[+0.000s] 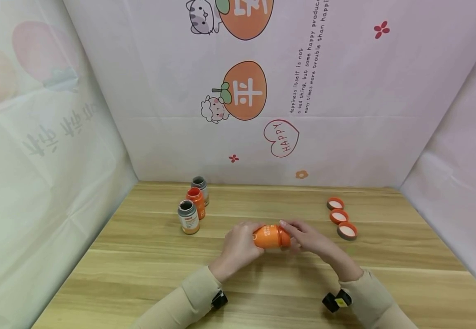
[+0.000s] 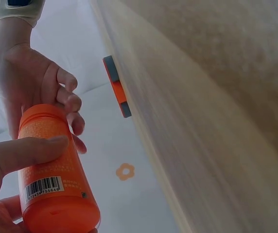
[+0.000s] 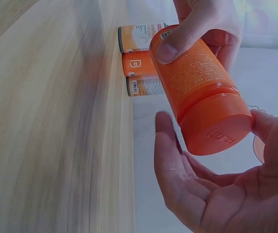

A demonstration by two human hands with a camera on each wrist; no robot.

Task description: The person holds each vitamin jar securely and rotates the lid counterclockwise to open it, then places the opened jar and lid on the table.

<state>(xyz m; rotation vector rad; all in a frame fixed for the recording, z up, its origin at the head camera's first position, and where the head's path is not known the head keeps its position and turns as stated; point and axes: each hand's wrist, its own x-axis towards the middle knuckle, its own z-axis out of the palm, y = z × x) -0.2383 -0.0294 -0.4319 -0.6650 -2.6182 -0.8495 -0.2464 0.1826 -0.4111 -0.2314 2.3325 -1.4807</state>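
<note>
An orange bottle lies sideways in the air over the table, its orange cap still on and pointing to the right. My left hand grips the bottle's body, with the thumb laid across its side. A barcode label shows near the bottle's base in the left wrist view. At the cap end is my right hand. In the right wrist view its thumb touches the cap's edge, while the fingers curve loosely beside the cap with a gap.
Three uncapped bottles stand in a row at the back left: a grey-necked one, an orange one and another grey-necked one. Three loose caps lie at the right on the wooden table. Printed white sheets wall in the table.
</note>
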